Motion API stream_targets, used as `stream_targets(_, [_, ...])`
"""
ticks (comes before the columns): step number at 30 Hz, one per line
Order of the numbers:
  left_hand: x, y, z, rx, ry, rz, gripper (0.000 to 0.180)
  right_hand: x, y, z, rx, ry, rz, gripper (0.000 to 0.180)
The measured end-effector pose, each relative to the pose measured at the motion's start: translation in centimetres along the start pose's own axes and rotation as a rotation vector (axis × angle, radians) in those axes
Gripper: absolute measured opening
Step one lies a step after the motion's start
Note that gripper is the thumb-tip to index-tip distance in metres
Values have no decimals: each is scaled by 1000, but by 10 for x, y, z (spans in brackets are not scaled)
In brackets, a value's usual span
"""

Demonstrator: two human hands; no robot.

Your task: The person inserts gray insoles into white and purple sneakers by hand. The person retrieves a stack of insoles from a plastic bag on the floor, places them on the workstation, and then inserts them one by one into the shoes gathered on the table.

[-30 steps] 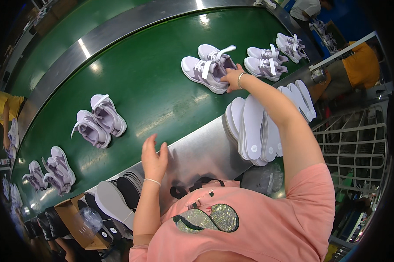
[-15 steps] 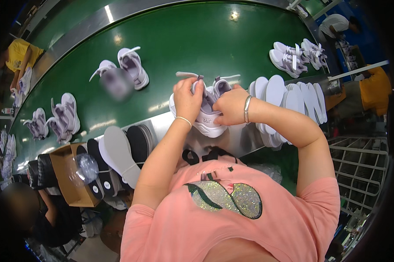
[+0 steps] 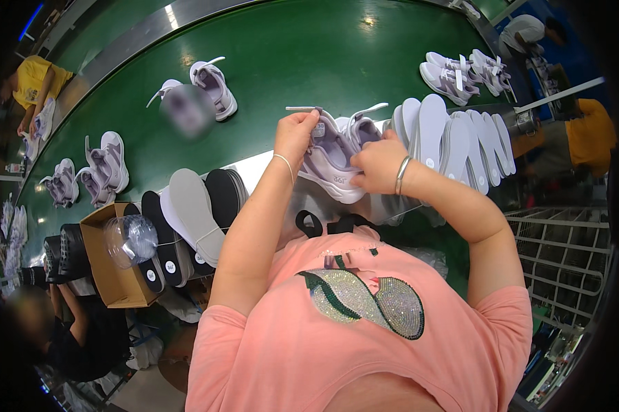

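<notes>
Head view: one pair of sneakers, two pieces, held at the metal strip (image 3: 302, 199) along the green worktop (image 3: 295, 55). Near sneaker (image 3: 333, 165): above the strip, heel toward the person, toe away; white and pale lilac-grey upper, mauve-grey lining, thick white sole, printed mark on the heel, small pale label inside the tongue, white strap standing out at the top. Second sneaker (image 3: 364, 130): just beside the first, on its right, same colours, partly hidden. Left hand (image 3: 295, 137), above the strip: thumb and fingers pinching the top of the near sneaker's opening, apparently the tongue. Right hand (image 3: 383, 165), above the strip: fingers closed over the same sneaker's rear collar, thumb against the heel. Toward the strip's right: white insoles (image 3: 433, 130), upright in a row. Toward its left: banded grey insoles (image 3: 189, 206); further left, an open cardboard box (image 3: 127, 285) with clear plastic wrap (image 3: 132, 240). Beyond the strip: further similar pairs (image 3: 216, 93), one sneaker blurred.
</notes>
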State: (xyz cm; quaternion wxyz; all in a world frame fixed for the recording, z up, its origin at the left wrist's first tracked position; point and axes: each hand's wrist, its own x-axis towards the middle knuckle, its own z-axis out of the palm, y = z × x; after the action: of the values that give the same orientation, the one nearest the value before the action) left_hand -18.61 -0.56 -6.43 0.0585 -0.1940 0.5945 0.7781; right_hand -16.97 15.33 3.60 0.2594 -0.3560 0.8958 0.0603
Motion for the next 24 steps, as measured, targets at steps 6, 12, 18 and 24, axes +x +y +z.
stream_targets(6, [-23, -35, -13, 300, -109, 100, 29, -1, -8, 90, 45, 150, 7, 26])
stream_targets(12, [-102, -10, -46, 748, 58, 479, 38, -33, -21, 67, 84, 397, -93, 34])
stream_targets(18, [-170, 3, -145, 1152, 1015, 367, 82, -21, -41, 43, 646, 351, -306, 26])
stream_targets(24, [-182, -38, -174, 416, 776, 205, 89, 33, -105, 49, 1022, 122, -374, 25])
